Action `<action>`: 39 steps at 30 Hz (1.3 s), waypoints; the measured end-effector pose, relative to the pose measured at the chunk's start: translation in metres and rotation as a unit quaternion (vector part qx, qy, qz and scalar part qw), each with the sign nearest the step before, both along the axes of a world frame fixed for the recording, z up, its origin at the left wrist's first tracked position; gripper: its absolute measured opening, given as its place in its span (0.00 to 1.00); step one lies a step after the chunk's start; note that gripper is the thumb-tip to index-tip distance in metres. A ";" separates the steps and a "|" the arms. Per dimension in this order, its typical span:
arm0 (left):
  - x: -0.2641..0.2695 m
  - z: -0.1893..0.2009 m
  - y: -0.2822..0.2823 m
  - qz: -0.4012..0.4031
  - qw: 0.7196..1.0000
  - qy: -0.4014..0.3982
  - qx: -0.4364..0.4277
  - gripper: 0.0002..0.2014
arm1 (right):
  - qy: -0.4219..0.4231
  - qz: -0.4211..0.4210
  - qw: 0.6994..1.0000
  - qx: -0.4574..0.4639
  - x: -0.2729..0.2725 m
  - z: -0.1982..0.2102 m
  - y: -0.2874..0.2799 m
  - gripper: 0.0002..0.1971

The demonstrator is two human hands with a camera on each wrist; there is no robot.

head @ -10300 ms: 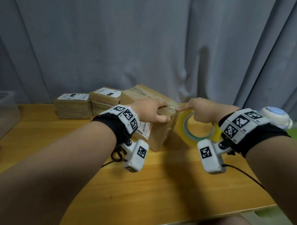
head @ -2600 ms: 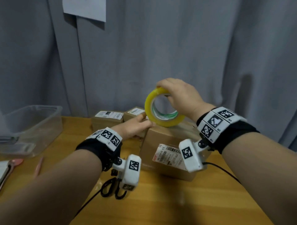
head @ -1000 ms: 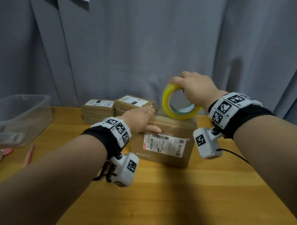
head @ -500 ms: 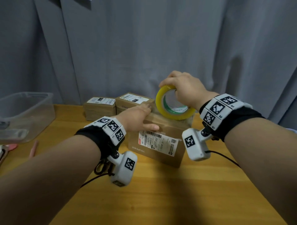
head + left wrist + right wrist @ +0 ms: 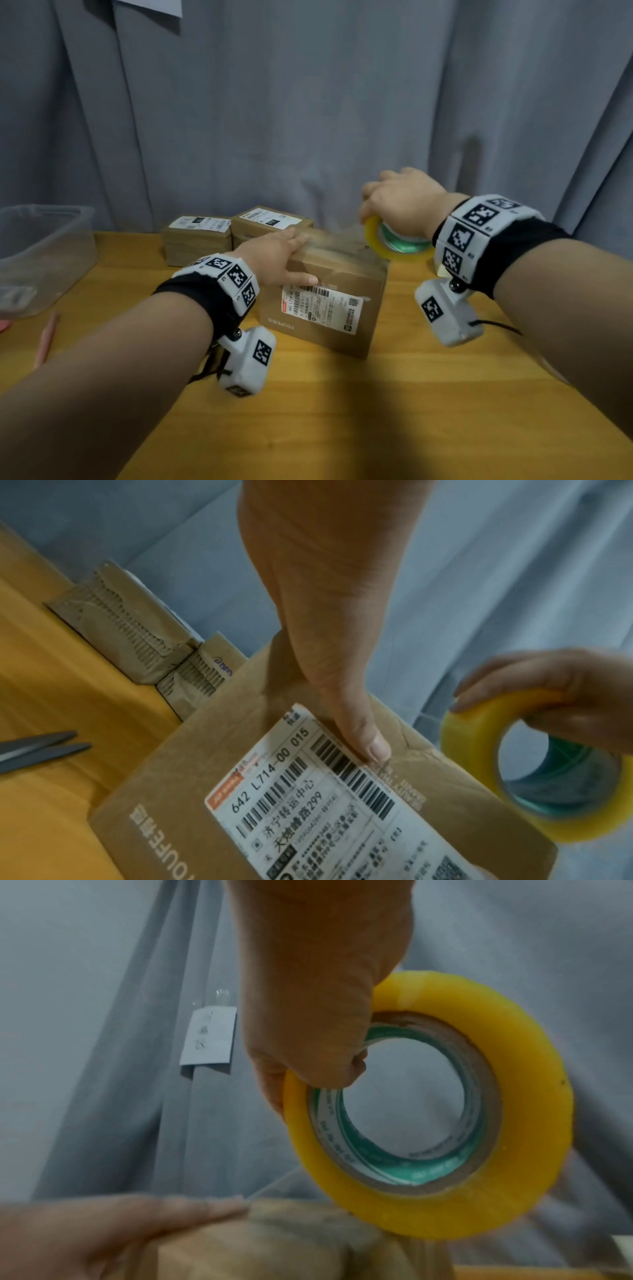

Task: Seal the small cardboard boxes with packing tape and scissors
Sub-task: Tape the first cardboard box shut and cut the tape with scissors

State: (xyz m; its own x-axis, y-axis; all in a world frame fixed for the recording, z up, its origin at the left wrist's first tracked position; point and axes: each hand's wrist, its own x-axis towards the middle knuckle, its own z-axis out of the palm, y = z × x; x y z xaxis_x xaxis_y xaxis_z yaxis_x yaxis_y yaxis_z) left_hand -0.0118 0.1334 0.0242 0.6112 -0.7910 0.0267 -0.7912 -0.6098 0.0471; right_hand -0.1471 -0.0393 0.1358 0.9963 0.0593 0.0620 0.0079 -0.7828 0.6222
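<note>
Our left hand (image 5: 274,255) lies flat on the box (image 5: 329,308), fingers straight along its top and thumb (image 5: 359,723) pressing the front face by the shipping label (image 5: 308,804). Our right hand (image 5: 404,202) grips the tape roll (image 5: 394,243), fingers hooked through its core, at the box's far right edge; a clear strip of tape runs from the roll across the box top. The box sits on the desk (image 5: 376,411) before two smaller boxes (image 5: 236,233). Scissors (image 5: 37,748) lie on the desk left of the box.
</note>
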 end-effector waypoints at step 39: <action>-0.023 -0.002 -0.032 -0.043 0.999 -0.003 -0.025 0.51 | 0.039 -0.018 0.999 -0.017 -0.015 -0.013 -0.019 0.23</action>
